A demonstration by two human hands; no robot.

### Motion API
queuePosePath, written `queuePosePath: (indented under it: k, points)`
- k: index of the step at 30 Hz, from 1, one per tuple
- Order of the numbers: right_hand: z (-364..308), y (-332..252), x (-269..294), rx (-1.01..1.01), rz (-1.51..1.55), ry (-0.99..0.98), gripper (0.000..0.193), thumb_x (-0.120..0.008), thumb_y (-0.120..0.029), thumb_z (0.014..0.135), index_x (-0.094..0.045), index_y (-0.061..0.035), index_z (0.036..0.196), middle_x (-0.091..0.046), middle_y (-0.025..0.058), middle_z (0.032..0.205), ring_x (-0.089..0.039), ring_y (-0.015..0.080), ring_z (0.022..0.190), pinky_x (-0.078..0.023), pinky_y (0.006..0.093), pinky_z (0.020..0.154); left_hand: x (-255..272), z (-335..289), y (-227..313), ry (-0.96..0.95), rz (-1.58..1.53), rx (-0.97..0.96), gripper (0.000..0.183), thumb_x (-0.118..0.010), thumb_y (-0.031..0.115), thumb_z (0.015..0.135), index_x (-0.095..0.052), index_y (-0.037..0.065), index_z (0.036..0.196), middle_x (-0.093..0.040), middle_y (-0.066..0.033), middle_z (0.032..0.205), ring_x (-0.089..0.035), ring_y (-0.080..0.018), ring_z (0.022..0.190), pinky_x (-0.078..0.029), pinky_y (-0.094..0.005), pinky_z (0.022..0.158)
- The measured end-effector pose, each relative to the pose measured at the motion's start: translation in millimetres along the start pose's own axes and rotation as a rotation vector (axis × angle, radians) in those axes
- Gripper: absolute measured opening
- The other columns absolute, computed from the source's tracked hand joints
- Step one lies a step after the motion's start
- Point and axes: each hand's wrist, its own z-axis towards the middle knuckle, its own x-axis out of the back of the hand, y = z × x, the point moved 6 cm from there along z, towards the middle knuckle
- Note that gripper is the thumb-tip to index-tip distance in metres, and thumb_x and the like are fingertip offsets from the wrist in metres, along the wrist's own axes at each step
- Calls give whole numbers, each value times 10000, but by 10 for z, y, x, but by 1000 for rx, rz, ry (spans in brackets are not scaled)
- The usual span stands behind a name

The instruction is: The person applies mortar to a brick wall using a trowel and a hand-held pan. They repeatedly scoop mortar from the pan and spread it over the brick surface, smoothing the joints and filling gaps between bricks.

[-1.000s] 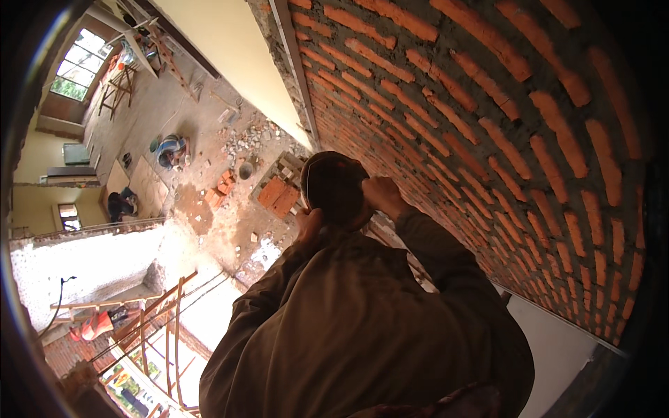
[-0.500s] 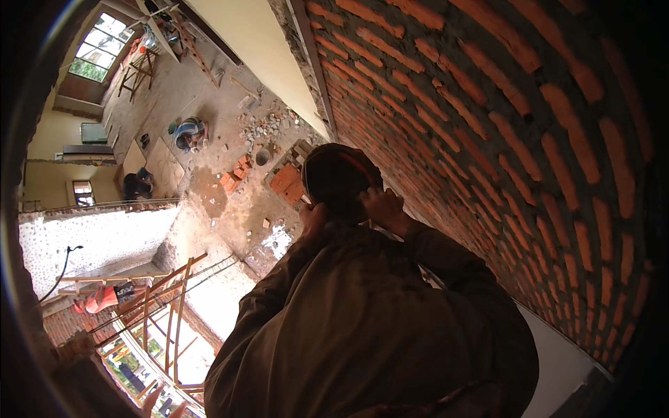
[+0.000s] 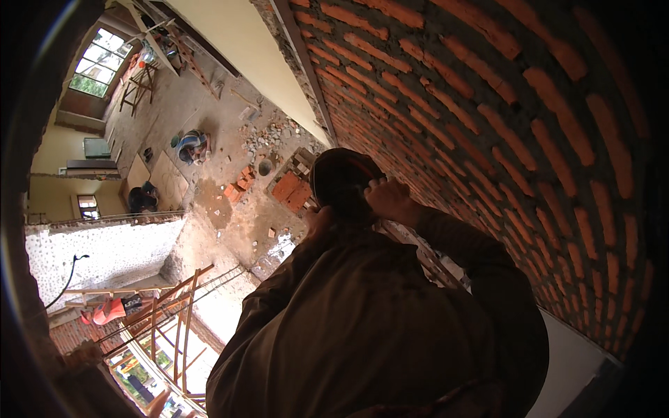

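Both my hands are at a dark, rounded object (image 3: 343, 174) with a faint reddish line near its upper right. It is too dark to tell its kind. My left hand (image 3: 320, 220) is closed at its lower left edge, partly hidden by my sleeve. My right hand (image 3: 387, 198) grips its right side, fingers curled over the edge. My brown-sleeved arms and jacket fill the lower middle of the view.
A tall red brick wall (image 3: 481, 139) rises close on my right. Far below lies a floor with rubble (image 3: 268, 136), orange bricks (image 3: 291, 189) and a bucket (image 3: 265, 167). Several people are down there, one crouching (image 3: 193, 146). Timber framing (image 3: 185, 313) stands at lower left.
The view has shifted slightly. My right hand has moved a little to the right along the dark object's edge, its elbow spread wider. My left hand still holds on.
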Motion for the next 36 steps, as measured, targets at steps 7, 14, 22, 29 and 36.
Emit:
queuePosePath:
  k: [7, 14, 22, 29, 36]
  points:
    - [-66, 351, -117, -301, 560, -322, 224, -615, -193, 830, -724, -1, 867, -701, 207, 820, -706, 320, 709, -559, 449, 682, -17, 33, -20, -23, 24, 39, 319, -659, 224, 735, -651, -79, 836, -645, -98, 772, -613, -187, 698, -475, -325, 600]
    - [-156, -1, -730, -189, 1101, -271, 331, -578, -322, 886, -707, -18, 909, -706, 153, 823, -681, 290, 738, -522, 412, 711, 33, -49, 130, 39, 144, -12, 389, -678, 235, 723, -616, -104, 906, -652, -137, 834, -623, -210, 750, -493, -345, 638]
    - [-319, 29, -238, -247, 144, 265, 192, -549, -211, 896, -656, -53, 911, -626, 113, 793, -680, 307, 853, -555, 461, 706, -29, -125, 194, -30, 16, 29, 404, -672, 242, 722, -634, -110, 917, -656, -129, 803, -623, -220, 718, -489, -348, 643]
    - [-351, 281, -38, -386, 425, -218, 171, -650, -156, 792, -722, -1, 793, -698, 166, 765, -718, 320, 744, -584, 435, 648, -56, -188, 335, -4, -41, -18, 355, -662, 233, 721, -652, -103, 836, -660, -131, 763, -614, -202, 690, -477, -338, 630]
    - [-127, 66, -436, -404, 739, -309, 207, -652, -205, 782, -741, -22, 821, -713, 202, 832, -715, 335, 765, -569, 451, 703, -76, -234, 440, -11, -25, -65, 186, -663, 127, 748, -679, -39, 829, -660, -40, 748, -580, -113, 611, -441, -273, 537]
